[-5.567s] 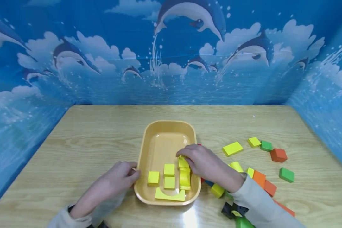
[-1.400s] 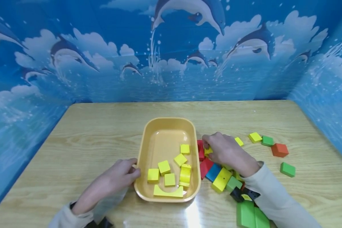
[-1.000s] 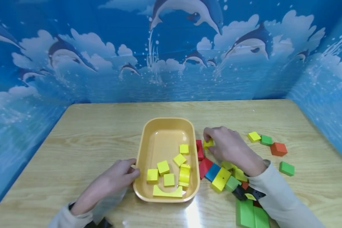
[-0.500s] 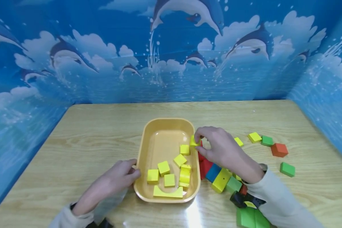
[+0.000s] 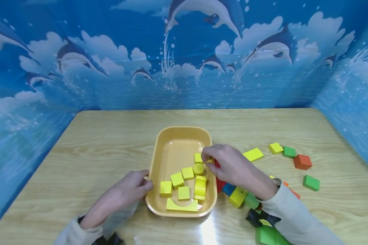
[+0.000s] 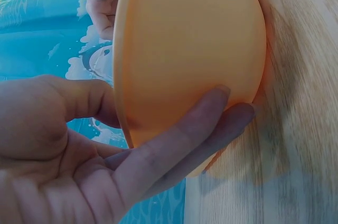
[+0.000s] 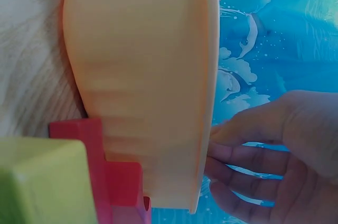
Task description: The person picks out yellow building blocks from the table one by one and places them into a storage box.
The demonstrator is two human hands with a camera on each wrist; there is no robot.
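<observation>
A tan plastic tray [image 5: 173,149] [image 6: 185,39] stands mid-table. My left hand [image 5: 129,189] [image 6: 68,145] holds its left rim, thumb over the edge and fingers along the outer wall. Over the right rim is my right hand [image 5: 231,166] [image 7: 301,150], fingers bent and apart from the thumb, fingertips hidden behind the wall in the right wrist view. A yellow cylinder [image 5: 198,169] lies in the tray just beside those fingertips. A small yellow patch shows between finger and thumb; I cannot tell what it belongs to. Several yellow blocks [image 5: 183,193] and a yellow arch block [image 5: 182,206] lie there too.
Right of the tray, a red block [image 5: 220,184], a blue block [image 5: 228,189] and a yellow block [image 5: 238,196] lie close together. Green blocks [image 5: 265,234] sit nearer me, partly under the right sleeve. Farther right are a yellow slab [image 5: 253,154] and a red-orange block [image 5: 302,162].
My right hand picked a yellow piece from the pile, carried it left over the rim and let it go; a yellow cylinder now lies in the tray. The left hand stays put.
</observation>
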